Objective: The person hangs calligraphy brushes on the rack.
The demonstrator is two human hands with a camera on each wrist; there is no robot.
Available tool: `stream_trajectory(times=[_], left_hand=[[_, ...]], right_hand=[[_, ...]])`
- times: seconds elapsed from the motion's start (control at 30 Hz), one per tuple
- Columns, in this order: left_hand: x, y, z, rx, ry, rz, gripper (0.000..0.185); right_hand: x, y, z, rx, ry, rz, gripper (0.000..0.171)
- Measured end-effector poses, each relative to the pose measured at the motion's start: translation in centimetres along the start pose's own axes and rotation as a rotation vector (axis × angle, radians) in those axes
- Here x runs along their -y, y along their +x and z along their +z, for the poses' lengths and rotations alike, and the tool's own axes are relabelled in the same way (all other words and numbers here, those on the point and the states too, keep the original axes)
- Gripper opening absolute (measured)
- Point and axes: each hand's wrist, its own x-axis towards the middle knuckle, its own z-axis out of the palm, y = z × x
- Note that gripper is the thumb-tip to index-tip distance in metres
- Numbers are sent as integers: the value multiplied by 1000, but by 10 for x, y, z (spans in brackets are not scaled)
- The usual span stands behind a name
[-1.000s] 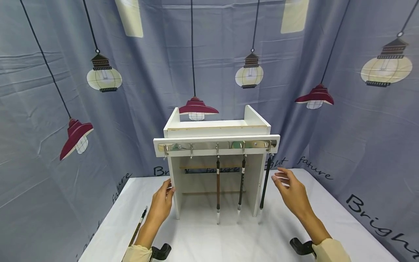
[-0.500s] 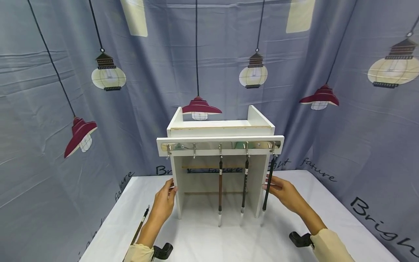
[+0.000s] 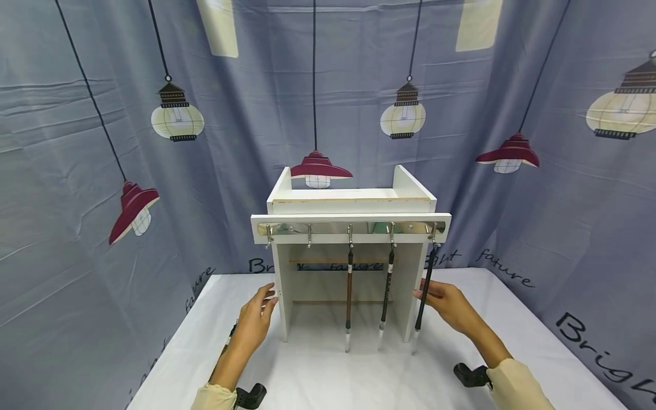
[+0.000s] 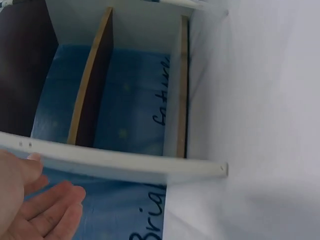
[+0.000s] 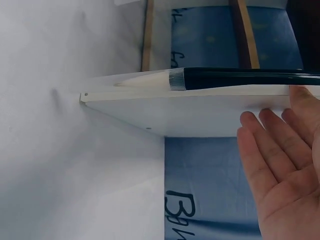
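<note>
A white wooden shelf (image 3: 353, 207) stands on the table, with a hook rail (image 3: 351, 228) across its front. A brown-handled calligraphy brush (image 3: 349, 290), a dark one (image 3: 386, 287) and a black one (image 3: 426, 285) hang tip down from hooks. My left hand (image 3: 254, 319) is at the left side panel (image 4: 115, 161), thumb by its front edge, fingers loosely bent outside; contact is unclear. At the right side panel (image 5: 200, 112), my right hand (image 3: 447, 307) has its thumb at the front edge and fingers extended along the outer face, behind the black brush.
Another brush (image 3: 223, 347) lies on the white table (image 3: 359, 381) at the left, partly covered by my left forearm. The two leftmost hooks (image 3: 310, 236) hold nothing. A blue-grey curtain (image 3: 241, 142) with printed lamps surrounds the table.
My right hand has moved left from beside the black brush to the right side panel, behind that brush. The left hand stays by its panel. The view has shifted slightly.
</note>
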Motion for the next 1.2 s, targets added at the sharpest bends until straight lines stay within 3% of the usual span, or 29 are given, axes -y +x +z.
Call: stream_trajectory(times=[0.17, 0.33, 0.4, 0.53, 0.63, 0.77, 1.0, 1.2], left_hand=[[12, -9, -8, -16, 99, -5, 36], [29, -29, -21, -24, 284, -15, 34], [36, -38, -25, 14, 350, -48, 35], [47, -55, -32, 157, 429, -127, 40], [51, -67, -35, 231, 442, -146, 41], [51, -79, -35, 262, 427, -141, 43], [55, -85, -33, 379, 392, -305, 52], [59, -90, -34, 385, 438, -260, 48]], right_hand=[[-3, -2, 0, -29, -10, -20, 67], [-5, -1, 1, -39, 6, -32, 65], [-6, -1, 1, -44, 2, -35, 65], [-7, 0, 0, -51, -15, -41, 66], [-7, 0, 0, -44, -20, -40, 68], [-9, -1, 0, -42, -12, -23, 68], [-10, 0, 2, -35, 8, -35, 66], [-9, 0, 7, -40, 27, -50, 62]])
